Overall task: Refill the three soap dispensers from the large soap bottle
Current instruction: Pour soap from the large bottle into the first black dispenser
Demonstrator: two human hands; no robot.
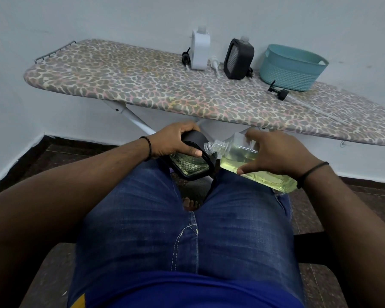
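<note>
The big bottle (242, 161) is clear, uncapped and roughly half full of pale yellow-green soap. It lies tilted, its threaded neck at the top of a black dispenser (192, 160) with a faceted clear window. Right hand (273, 155) grips the bottle; left hand (176, 142) grips the dispenser, both above the lap. On the ironing board (129, 83) stand a white dispenser (200, 52), another black one (238, 60), loose pumps (278, 92) and a teal basket (292, 67).

The person wears blue denim jeans (187, 230) with pale stitching and a blue shirt (187, 292). Arms are bare; a black beaded bracelet (148, 147) circles the left wrist, a thin black band (309, 173) the right.
</note>
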